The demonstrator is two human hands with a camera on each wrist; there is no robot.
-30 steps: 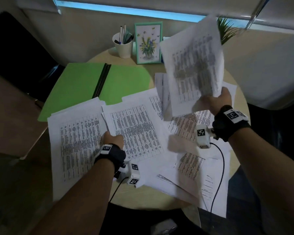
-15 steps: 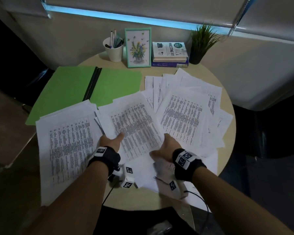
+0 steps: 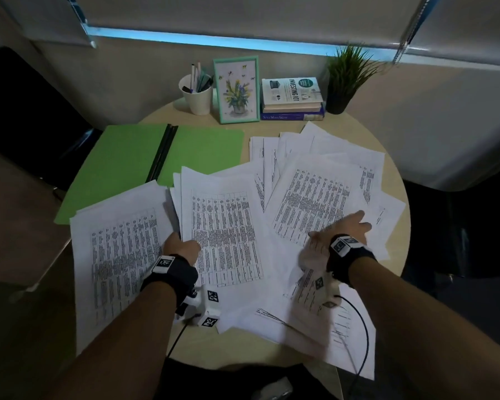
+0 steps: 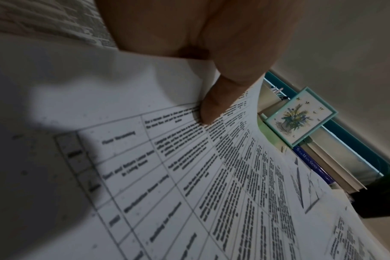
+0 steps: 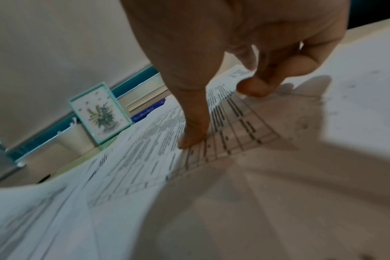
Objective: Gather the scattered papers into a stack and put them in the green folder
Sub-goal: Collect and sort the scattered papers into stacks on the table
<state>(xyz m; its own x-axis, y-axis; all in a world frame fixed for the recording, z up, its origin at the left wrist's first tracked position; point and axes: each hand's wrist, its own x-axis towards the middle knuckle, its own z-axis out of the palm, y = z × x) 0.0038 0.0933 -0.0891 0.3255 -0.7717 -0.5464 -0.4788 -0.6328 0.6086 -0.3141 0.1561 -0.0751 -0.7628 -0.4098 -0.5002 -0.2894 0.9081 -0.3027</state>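
Printed white papers lie scattered over a round table (image 3: 399, 180): a left stack (image 3: 122, 249), a middle stack (image 3: 225, 226), fanned right sheets (image 3: 315, 194) and more sheets at the front (image 3: 315, 321). The green folder (image 3: 127, 163) lies open at the back left, its near edge under the papers. My left hand (image 3: 182, 245) grips the middle stack's left edge; in the left wrist view the thumb (image 4: 209, 112) presses on top of the sheet (image 4: 189, 176). My right hand (image 3: 347, 230) is spread over the right sheets, its fingertips (image 5: 191, 140) touching the paper (image 5: 234, 123).
At the back of the table stand a white pen cup (image 3: 198, 96), a framed flower picture (image 3: 236, 89), stacked books (image 3: 292, 99) and a small potted plant (image 3: 345, 79). A dark chair (image 3: 26, 96) is on the left. Several papers overhang the table's front edge.
The sheet my right hand held up in the air now lies on the right pile. That hand dropped to the table, then slid right onto those sheets. My left hand stayed at the middle stack.
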